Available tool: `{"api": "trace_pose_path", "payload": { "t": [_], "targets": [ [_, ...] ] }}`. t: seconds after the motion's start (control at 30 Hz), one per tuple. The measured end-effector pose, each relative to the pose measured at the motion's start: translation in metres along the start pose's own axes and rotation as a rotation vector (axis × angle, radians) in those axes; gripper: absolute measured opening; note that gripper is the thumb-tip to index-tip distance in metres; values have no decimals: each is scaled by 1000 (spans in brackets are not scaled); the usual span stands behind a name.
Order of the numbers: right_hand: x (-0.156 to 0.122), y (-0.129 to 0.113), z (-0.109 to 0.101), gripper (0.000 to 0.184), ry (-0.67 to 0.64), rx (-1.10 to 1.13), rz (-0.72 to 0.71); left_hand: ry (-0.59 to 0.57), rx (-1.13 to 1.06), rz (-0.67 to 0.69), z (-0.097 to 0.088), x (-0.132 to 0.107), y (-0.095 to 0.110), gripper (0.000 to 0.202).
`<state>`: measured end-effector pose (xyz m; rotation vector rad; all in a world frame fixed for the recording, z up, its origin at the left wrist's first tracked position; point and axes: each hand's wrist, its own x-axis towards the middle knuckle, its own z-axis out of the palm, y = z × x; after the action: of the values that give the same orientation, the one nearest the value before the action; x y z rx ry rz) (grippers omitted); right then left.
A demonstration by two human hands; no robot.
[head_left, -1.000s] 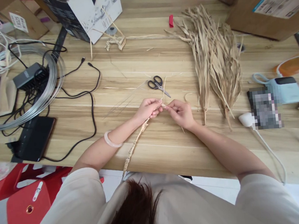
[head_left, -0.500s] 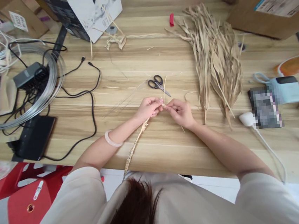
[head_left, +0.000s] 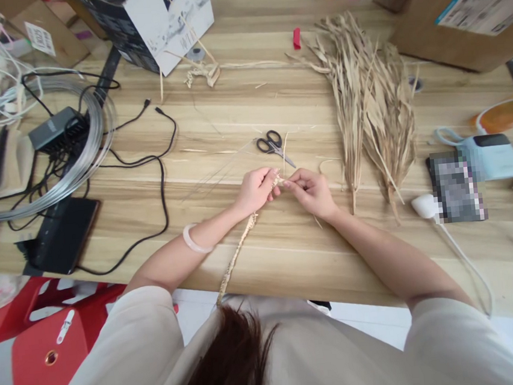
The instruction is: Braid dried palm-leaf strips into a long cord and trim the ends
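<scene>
A pale braided straw cord (head_left: 235,256) runs from beneath my left hand (head_left: 257,190) down toward my lap. The fingers of that hand are closed round the cord's upper end, and knotted straw shows at the fingertips. Close beside it, my right hand (head_left: 310,193) pinches a thin straw strand at that end. One loose strand (head_left: 285,152) sticks up from between the hands, and another hangs below my right hand. Black-handled scissors (head_left: 271,142) lie just beyond my fingertips, blades partly spread. Dried leaf bundles (head_left: 350,105) rest to the right.
At left are a coil of metal wire (head_left: 96,132), black cables (head_left: 162,195) and a dark tablet-like device (head_left: 68,238). A white-and-black box (head_left: 174,25) and a cardboard box (head_left: 453,22) stand at the back. A light-blue power bank (head_left: 496,157) lies at right.
The fingers of my left hand have shifted a little, so more knotted straw shows at their tips. My right hand keeps its pinch. The view has shifted slightly.
</scene>
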<state>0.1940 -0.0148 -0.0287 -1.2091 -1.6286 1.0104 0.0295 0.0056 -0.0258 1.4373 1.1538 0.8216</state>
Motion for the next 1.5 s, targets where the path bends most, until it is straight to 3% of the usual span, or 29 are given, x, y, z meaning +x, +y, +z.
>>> {"api": "trace_pose_path", "payload": {
  "t": [0.53,0.97,1.2,1.5],
  "targets": [
    [0,0,1,30,-3,5,-16,-47,-106,-127,-3,5,10,42],
    [2,-2,0,37,-19,-9,-9,-7,-119,-121,-3,5,8,45],
    [2,0,-1,37,-24,11,13,-59,-148,-132,-5,5,13,40],
    [2,1,0,38,-61,36,15,-34,-58,-75,-6,4,10,43]
  ]
}}
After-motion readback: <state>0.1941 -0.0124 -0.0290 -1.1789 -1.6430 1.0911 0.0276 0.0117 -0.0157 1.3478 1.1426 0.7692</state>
